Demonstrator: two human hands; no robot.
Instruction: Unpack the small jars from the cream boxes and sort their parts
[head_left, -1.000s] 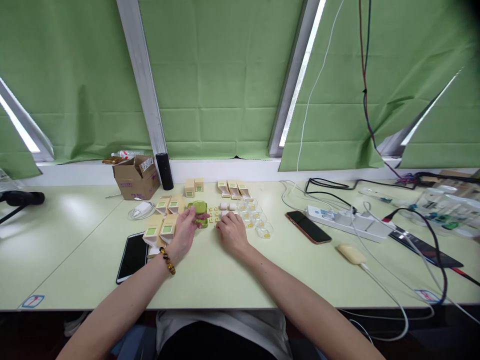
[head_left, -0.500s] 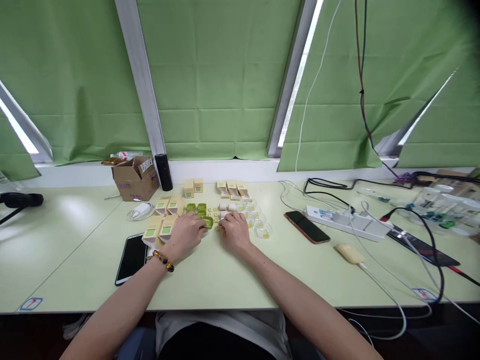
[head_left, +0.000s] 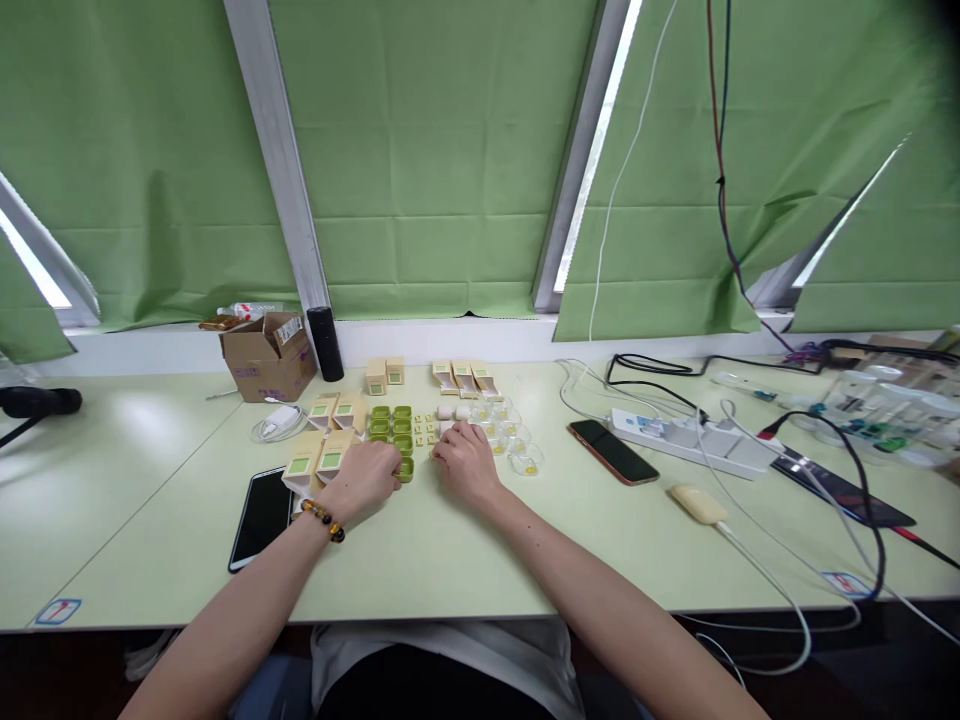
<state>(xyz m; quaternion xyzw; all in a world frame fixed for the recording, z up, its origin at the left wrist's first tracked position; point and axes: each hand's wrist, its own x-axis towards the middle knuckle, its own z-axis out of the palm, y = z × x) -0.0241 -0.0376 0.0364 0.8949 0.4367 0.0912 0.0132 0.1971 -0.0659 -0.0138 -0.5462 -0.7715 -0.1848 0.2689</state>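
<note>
My left hand (head_left: 367,472) has its fingers closed at the edge of a small green tray (head_left: 406,468), at the near end of two rows of green trays (head_left: 381,412). My right hand (head_left: 466,458) rests palm down with its fingers bent together. Its fingertips are by several small yellow pieces (head_left: 420,430), and what they pinch is hidden. White cylinders (head_left: 446,412) stand just behind this hand. To its right sit several clear domed cups with yellow spots (head_left: 527,459).
Cream boxes with green squares (head_left: 301,467) stand left of the trays; more open boxes (head_left: 464,377) are behind. A phone (head_left: 262,515) lies by my left forearm, another phone (head_left: 613,450) at right. A power strip (head_left: 682,440) and cables spread right. A carton (head_left: 268,358) stands back left.
My left hand has moved left and toward me with the green tray, which now sits at the near end of the rows. The right hand has shifted slightly left.
</note>
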